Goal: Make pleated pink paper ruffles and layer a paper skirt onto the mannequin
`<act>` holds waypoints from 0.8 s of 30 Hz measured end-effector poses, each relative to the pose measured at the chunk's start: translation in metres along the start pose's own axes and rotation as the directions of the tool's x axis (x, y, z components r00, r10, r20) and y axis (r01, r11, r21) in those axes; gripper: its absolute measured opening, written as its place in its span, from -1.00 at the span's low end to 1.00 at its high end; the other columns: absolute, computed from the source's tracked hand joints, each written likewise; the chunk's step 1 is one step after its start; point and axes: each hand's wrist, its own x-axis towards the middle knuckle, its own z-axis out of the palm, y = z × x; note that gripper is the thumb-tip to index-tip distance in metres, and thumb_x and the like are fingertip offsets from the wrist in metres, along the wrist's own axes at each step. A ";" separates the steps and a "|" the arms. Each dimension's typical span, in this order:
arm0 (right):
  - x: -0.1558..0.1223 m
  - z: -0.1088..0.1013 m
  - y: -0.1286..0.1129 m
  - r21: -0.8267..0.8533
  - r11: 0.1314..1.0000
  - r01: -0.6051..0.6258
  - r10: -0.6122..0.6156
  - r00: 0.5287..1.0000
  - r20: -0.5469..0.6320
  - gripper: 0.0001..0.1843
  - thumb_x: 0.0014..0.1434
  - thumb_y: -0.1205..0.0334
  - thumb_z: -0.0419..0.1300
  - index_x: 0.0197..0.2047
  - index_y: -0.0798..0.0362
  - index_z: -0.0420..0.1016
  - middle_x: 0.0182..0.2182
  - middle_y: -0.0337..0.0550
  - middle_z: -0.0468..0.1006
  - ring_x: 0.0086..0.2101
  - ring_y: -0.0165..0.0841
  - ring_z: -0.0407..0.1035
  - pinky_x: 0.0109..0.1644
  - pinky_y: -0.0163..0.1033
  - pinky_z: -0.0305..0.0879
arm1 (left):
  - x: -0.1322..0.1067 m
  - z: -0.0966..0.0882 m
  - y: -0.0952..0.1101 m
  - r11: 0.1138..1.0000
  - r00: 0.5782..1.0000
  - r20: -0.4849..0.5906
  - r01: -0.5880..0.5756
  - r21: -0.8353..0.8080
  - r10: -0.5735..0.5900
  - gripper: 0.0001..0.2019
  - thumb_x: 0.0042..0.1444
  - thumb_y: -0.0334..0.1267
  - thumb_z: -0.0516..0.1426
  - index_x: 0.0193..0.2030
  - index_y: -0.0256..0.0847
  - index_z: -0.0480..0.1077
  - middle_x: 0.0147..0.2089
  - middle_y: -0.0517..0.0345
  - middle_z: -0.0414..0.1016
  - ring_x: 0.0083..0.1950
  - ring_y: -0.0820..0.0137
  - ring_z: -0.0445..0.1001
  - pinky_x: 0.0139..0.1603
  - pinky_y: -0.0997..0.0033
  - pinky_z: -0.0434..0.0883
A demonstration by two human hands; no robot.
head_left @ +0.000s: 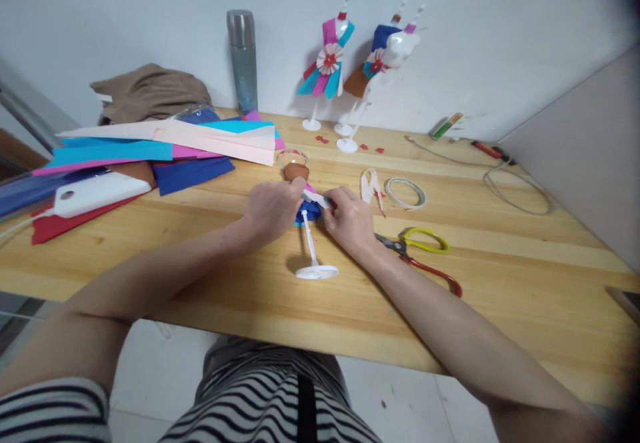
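Note:
A small mannequin on a white stand (314,256) lies tipped on the wooden table (500,309), its round base toward me. It wears brown and blue paper pieces. My left hand (270,208) is closed around its upper body near the brown piece (296,172). My right hand (349,219) pinches a white strip and the blue paper (307,212) at its waist. Both hands meet over the figure at the table's middle.
Scissors with yellow and red handles (425,249), a tape roll (405,192) and small snips (371,187) lie to the right. Coloured paper sheets (165,146) and a white phone (95,193) are left. Two dressed mannequins (330,69) and a steel bottle (243,59) stand at the wall.

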 end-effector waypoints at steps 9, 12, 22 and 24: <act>0.001 -0.001 -0.003 0.042 0.999 -0.006 0.006 1.000 -0.004 -0.82 0.07 0.39 0.08 -0.29 0.05 0.50 -0.37 -0.08 0.47 -0.38 -0.25 0.34 -0.38 -0.23 0.19 | 0.002 0.006 -0.001 1.000 1.000 -0.019 0.024 -0.014 -0.024 -0.70 0.31 -0.13 -0.03 -0.08 -0.18 0.48 -0.29 -0.09 0.61 -0.30 0.14 0.55 -0.39 0.30 0.15; 0.003 0.000 -0.002 0.110 0.994 -0.026 0.027 1.000 -0.012 -0.80 0.08 0.39 0.09 -0.28 0.05 0.52 -0.36 -0.09 0.46 -0.40 -0.27 0.34 -0.36 -0.23 0.22 | 0.002 0.004 -0.001 1.000 1.000 0.009 0.022 -0.014 -0.021 -0.69 0.32 -0.12 -0.03 -0.07 -0.17 0.49 -0.27 -0.09 0.62 -0.30 0.15 0.55 -0.39 0.30 0.16; 0.007 0.004 0.008 0.234 0.970 -0.063 0.066 0.998 -0.004 -0.72 0.03 0.47 0.05 -0.29 0.07 0.55 -0.39 -0.08 0.57 -0.40 -0.27 0.40 -0.29 -0.21 0.29 | 0.006 0.001 0.001 1.000 1.000 0.029 0.007 0.006 -0.007 -0.73 0.24 -0.33 -0.02 -0.14 -0.22 0.52 -0.24 -0.11 0.63 -0.28 0.17 0.57 -0.38 0.31 0.23; 0.006 0.007 0.009 0.225 0.974 -0.037 0.039 0.999 -0.006 -0.69 0.04 0.48 0.04 -0.25 0.08 0.55 -0.35 -0.05 0.58 -0.37 -0.26 0.41 -0.27 -0.20 0.31 | 0.006 0.001 0.002 0.998 1.000 0.017 -0.008 0.057 0.007 -0.72 0.23 -0.36 -0.03 -0.14 -0.23 0.51 -0.24 -0.10 0.63 -0.26 0.17 0.58 -0.39 0.33 0.23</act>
